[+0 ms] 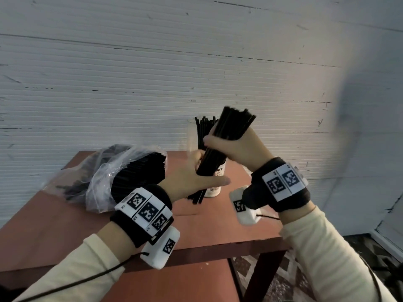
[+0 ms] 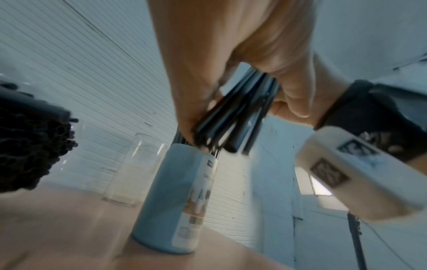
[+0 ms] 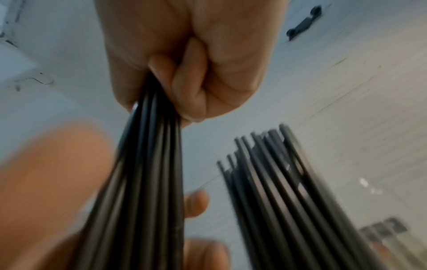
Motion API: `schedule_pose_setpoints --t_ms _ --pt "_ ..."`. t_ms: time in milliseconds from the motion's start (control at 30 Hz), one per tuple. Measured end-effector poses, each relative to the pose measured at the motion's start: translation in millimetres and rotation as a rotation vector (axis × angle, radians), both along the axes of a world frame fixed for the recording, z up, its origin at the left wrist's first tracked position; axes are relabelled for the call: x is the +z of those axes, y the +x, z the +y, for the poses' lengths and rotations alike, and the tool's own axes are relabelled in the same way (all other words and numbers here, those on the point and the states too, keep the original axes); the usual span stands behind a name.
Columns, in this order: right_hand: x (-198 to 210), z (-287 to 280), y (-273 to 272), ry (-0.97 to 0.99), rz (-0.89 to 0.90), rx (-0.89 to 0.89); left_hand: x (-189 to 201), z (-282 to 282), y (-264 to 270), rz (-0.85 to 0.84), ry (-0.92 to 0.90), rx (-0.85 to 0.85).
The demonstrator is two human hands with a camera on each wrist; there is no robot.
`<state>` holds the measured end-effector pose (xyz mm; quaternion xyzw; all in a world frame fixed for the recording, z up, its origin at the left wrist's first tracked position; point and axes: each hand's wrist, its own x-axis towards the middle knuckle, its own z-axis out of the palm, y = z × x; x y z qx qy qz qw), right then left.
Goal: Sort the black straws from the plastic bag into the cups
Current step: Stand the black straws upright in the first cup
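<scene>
My right hand (image 1: 229, 147) grips a bundle of black straws (image 1: 235, 125) near its upper end and holds it tilted above the table. The lower part of the bundle lies between the thumb and fingers of my left hand (image 1: 192, 177). Just behind stands a labelled cup (image 1: 214, 189) with several black straws (image 1: 204, 129) upright in it. At the left lies a clear plastic bag (image 1: 104, 171) packed with more black straws. From the right wrist, my right hand's (image 3: 184, 54) fingers curl round the bundle (image 3: 150, 182). The picture is blurred.
An empty clear glass (image 1: 192, 134) stands just left of the labelled cup (image 2: 171, 201), against the white ribbed wall. The brown table (image 1: 65, 225) ends close on the right, with patterned floor below. A white sensor box and cable hang under each wrist.
</scene>
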<state>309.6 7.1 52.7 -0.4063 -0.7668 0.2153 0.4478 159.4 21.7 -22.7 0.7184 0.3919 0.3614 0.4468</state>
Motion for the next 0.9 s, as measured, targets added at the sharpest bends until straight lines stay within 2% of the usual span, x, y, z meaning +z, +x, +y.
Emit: schedule_pose_setpoints --t_ms 133,200,300,433,600,767,900 --pt "28.5 17.6 24.2 0.068 0.211 -0.133 -1.3 17.5 7.7 -0.125 0.11 0.325" --pt "37.3 27.1 31.4 0.081 0.244 -0.164 -4.0 34.7 9.1 -0.112 0.054 0.379" --pt "42.9 38.8 33.0 0.076 0.235 -0.178 -5.3 55.2 14.9 -0.04 -0.067 0.26" --pt "41.8 50.9 33.0 0.079 0.186 -0.196 -3.3 73.0 17.9 0.024 -0.085 0.206" --pt "38.4 60.9 31.9 0.139 0.052 -0.161 2.7 79.0 13.3 0.1 -0.062 0.026" --pt "34.0 69.3 28.0 0.139 -0.029 -0.122 0.4 83.0 11.0 0.162 -0.044 0.067" --pt "31.0 71.5 24.9 0.119 -0.072 -0.109 -1.5 80.6 10.4 0.149 -0.041 0.089"
